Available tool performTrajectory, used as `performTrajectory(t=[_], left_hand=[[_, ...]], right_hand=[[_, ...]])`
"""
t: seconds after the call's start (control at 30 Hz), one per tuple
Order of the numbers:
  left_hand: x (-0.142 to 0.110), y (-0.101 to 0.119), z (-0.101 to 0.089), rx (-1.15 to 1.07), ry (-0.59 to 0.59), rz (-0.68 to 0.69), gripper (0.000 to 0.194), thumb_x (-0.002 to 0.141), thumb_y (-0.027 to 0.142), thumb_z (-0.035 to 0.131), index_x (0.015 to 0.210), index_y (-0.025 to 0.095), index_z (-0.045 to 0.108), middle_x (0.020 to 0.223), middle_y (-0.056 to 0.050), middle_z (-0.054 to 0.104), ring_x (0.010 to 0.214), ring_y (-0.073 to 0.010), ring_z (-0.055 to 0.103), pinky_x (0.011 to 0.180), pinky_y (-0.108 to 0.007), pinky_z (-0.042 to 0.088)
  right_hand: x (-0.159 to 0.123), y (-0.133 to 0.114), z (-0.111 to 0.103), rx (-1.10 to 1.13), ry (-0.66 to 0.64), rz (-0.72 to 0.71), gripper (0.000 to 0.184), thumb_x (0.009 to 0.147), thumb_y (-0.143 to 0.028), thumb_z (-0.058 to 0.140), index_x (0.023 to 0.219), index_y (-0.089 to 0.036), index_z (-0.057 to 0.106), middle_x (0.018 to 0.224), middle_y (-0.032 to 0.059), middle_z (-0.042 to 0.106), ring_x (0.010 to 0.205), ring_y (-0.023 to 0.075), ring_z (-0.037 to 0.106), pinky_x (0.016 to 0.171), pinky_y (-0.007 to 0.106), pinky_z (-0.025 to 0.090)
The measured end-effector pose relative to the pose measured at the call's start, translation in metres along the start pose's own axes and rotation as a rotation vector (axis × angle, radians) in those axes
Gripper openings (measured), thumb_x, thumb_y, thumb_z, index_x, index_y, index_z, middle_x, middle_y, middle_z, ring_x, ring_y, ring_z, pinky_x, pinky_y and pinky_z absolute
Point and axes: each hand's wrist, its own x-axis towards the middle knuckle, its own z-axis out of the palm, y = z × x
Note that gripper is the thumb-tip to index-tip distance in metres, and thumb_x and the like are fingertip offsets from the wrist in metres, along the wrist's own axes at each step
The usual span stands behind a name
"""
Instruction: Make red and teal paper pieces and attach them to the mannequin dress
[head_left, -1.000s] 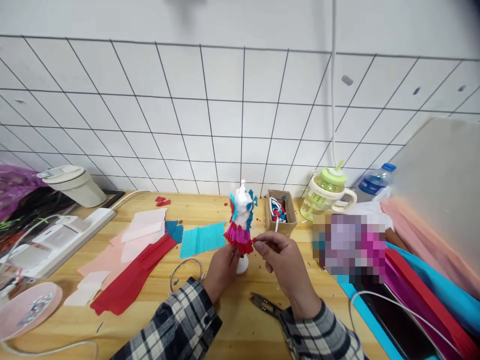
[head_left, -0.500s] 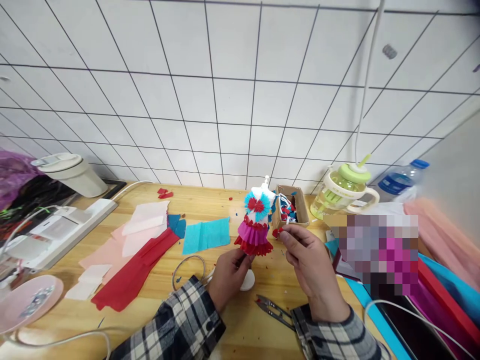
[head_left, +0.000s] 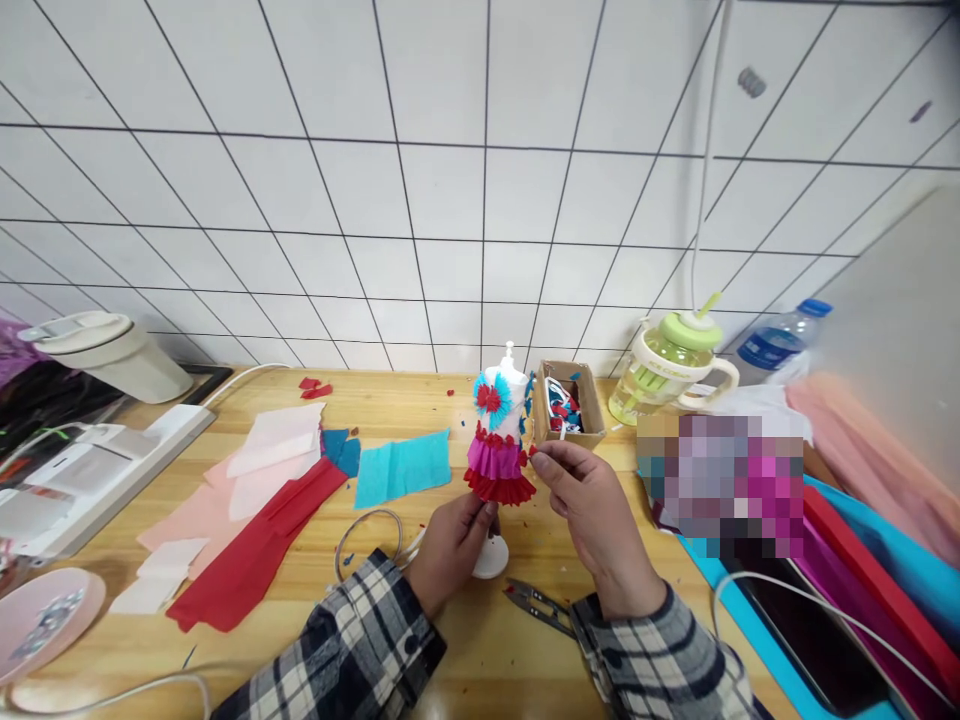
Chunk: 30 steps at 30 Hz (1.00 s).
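A small white dress form [head_left: 507,395] stands on a round white base [head_left: 491,558]. It wears a pink and red crepe paper skirt [head_left: 499,470] and a blue and red paper rosette [head_left: 492,398] on its upper front. My left hand [head_left: 454,550] is closed around the stem just under the skirt. My right hand [head_left: 589,510] pinches a small red paper piece [head_left: 531,452] at the right side of the skirt, close to or touching it. Black thread snips [head_left: 541,606] lie on the table below my right hand.
Behind stands a cardboard box [head_left: 596,408] of paper scraps, with a lidded cup [head_left: 667,365] to its right. Red crepe paper [head_left: 259,545], a blue sheet [head_left: 403,467] and pale pink sheets [head_left: 244,500] lie left. A power strip [head_left: 112,475], a pink dish [head_left: 86,600] and a phone [head_left: 814,635] flank them.
The view has shifted slightly right. My right hand has brought the red paper piece leftward to the skirt's side, and the dress form has turned a little. My left hand keeps its hold.
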Motion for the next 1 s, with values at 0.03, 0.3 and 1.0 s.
performTrajectory(t=[0.03,0.3,1.0], left_hand=[[-0.0002,0.0005,0.0000,-0.003,-0.016,0.010,0.042,0.095,0.039,0.035,0.071,0.016,0.059,0.065,-0.002,0.062,0.058,-0.0121,0.054,0.057,-0.023,0.036],[-0.0042,0.0029,-0.0019,-0.001,-0.066,0.070,0.042,0.096,0.038,0.034,0.069,0.017,0.058,0.064,0.000,0.060,0.057,-0.0111,0.052,0.058,-0.022,0.036],[-0.0058,0.0010,-0.0029,-0.053,-0.042,0.093,0.045,0.095,0.044,0.033,0.067,0.017,0.056,0.063,-0.001,0.058,0.058,-0.0121,0.052,0.057,-0.023,0.035]], right_hand=[[0.0000,-0.0001,0.0010,0.004,0.003,-0.015,0.028,0.062,-0.038,0.078,0.078,-0.017,0.070,0.068,-0.0009,0.062,0.049,0.0059,0.038,0.041,0.020,0.026],[-0.0016,0.0016,0.0057,-0.069,0.003,-0.053,0.024,0.066,-0.037,0.074,0.077,-0.016,0.069,0.065,-0.0014,0.060,0.052,0.0073,0.043,0.045,0.021,0.031],[-0.0071,0.0081,0.0092,-0.090,0.046,-0.139,0.024,0.073,-0.039,0.070,0.074,-0.017,0.062,0.062,-0.0023,0.056,0.054,0.0085,0.045,0.046,0.020,0.034]])
